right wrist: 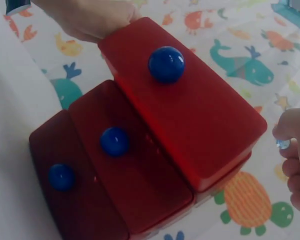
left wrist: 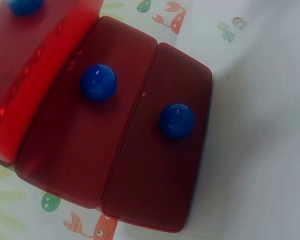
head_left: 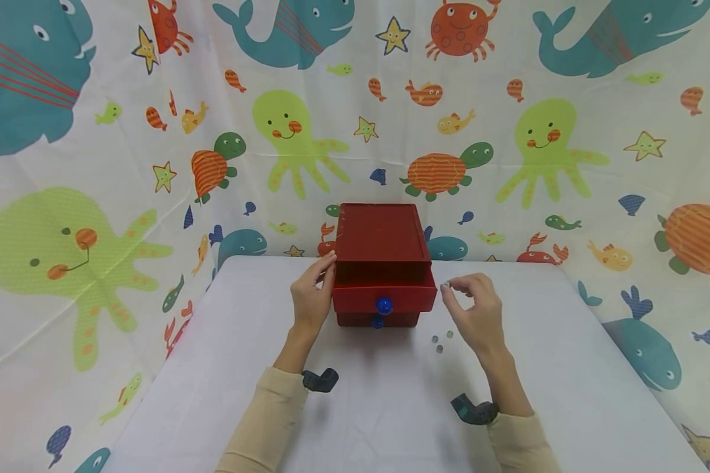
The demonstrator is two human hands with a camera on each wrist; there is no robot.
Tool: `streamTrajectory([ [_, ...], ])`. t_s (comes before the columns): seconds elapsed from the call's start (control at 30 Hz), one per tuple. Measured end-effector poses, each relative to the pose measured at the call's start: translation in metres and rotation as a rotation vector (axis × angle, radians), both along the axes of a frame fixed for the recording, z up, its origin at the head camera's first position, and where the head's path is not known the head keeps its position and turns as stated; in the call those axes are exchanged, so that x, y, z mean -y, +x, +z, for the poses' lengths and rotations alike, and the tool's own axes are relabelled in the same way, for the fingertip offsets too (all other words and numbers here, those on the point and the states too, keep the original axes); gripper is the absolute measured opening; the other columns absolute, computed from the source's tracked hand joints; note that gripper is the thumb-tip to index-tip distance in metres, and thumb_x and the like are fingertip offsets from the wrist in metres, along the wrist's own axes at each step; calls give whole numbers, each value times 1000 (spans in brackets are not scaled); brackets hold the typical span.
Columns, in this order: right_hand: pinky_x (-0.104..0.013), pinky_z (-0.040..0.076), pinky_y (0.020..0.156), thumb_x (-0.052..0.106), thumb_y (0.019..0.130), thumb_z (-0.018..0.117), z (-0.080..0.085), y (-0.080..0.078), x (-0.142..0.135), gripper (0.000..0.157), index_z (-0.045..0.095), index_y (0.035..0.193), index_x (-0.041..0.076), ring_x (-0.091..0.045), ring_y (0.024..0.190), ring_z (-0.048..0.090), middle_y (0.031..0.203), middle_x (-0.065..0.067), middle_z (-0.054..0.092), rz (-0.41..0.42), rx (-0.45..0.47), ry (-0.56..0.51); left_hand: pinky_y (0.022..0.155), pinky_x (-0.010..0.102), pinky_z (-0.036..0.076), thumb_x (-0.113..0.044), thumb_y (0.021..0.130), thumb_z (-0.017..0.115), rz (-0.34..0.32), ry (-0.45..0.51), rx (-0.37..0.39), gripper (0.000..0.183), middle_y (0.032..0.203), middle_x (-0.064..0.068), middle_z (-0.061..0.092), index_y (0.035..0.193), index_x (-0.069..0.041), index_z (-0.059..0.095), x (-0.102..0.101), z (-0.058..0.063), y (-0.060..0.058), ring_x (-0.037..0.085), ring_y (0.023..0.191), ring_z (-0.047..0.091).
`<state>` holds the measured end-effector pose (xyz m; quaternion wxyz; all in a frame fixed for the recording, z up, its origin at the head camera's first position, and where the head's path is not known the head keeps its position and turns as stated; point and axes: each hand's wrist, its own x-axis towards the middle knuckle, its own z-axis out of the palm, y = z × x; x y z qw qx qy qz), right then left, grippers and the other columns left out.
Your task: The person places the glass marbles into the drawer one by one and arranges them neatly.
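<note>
The right hand (head_left: 475, 312) is pinching a small clear glassy bead (right wrist: 282, 144) right of the red, blue-knobbed drawer chest (head_left: 380, 231). The left hand (head_left: 312, 299), fingers extended, is touching the chest's left side.

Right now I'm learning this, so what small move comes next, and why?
Probably carry the small clear piece over the top drawer: the right hand pinches it beside that open drawer, and the left hand is at the red cabinet's side.
</note>
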<state>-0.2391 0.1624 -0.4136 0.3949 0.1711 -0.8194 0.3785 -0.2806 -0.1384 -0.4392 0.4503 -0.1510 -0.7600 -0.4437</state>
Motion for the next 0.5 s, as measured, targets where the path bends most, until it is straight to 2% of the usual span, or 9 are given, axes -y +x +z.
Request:
streamTrajectory([
  [0.23, -2, 45, 90, 15, 87, 77, 9, -1, 9, 18, 72, 101, 5, -18, 96, 64, 99, -8, 69, 33, 2, 25, 83, 33, 63, -11, 97, 65, 7, 2, 4, 25, 122, 10, 73, 121, -4, 72, -1, 1, 1, 24, 109, 73],
  [0.5, -17, 56, 89, 16, 85, 80, 15, -6, 18, 21, 73, 102, 5, -18, 98, 63, 103, -7, 70, 66, -17, 57, 83, 32, 63, -13, 98, 64, 9, -1, 8, 25, 121, 11, 74, 119, -3, 72, -1, 1, 3, 23, 108, 73],
])
